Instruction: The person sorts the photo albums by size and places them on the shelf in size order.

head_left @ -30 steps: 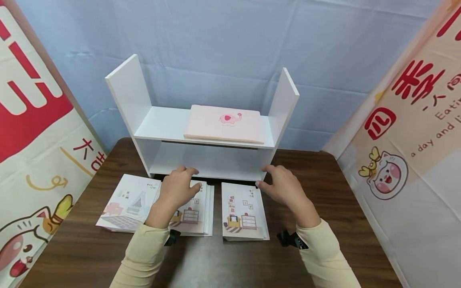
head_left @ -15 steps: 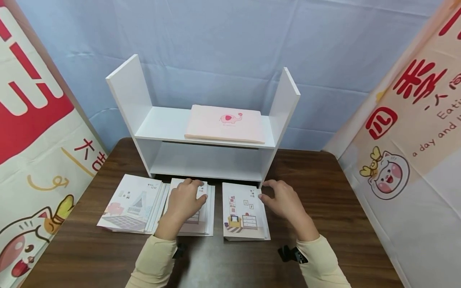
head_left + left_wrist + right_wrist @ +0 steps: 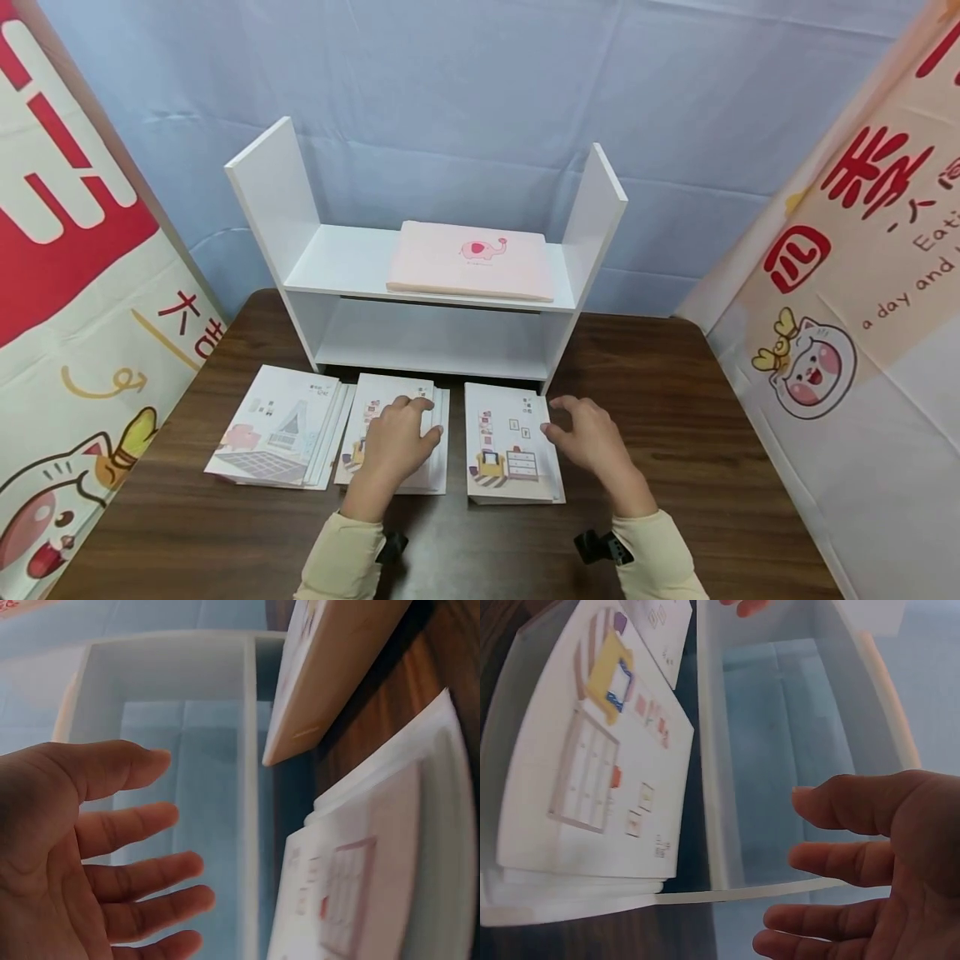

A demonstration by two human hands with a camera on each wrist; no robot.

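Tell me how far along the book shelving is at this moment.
Early. One pink book already lies flat on the top board of the white shelf. The left hand is over the middle stack and the right hand beside the right stack; neither grips anything. Those stacks and the left stack remain on the table.

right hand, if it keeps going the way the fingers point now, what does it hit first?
Likely the right stack of booklets. The right hand hovers open at that stack's right edge, fingers aimed left and slightly forward across its cover. Height above the cover is unclear; if it clears, the left hand on the middle stack comes next.
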